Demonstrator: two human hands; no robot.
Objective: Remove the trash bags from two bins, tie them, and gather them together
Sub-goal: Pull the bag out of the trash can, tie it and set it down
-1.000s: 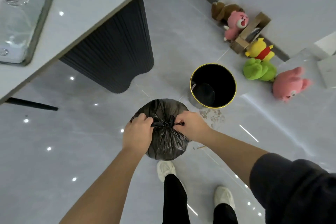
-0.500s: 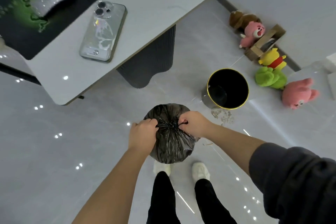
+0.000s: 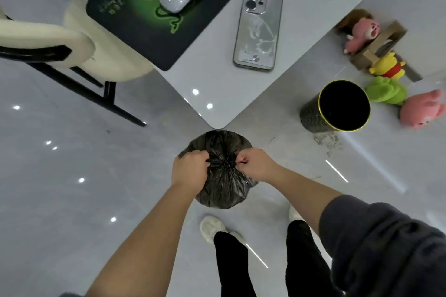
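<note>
one black trash bag [image 3: 223, 176] is out, held over the floor at center; left hand [image 3: 190, 170] and right hand [image 3: 258, 166] each pinch its gathered neck, knot underway. emptied bin [image 3: 337, 107] sits at 2 o'clock. second bin unseen; gathering remains.

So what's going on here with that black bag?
A person is tying off a full black trash bag. The left hand grips the gathered plastic on one side of the neck, and the right hand pinches the end on the other side, with the knot between them. A black bin with a gold rim stands on the floor off to the right, apart from the bag.
</note>
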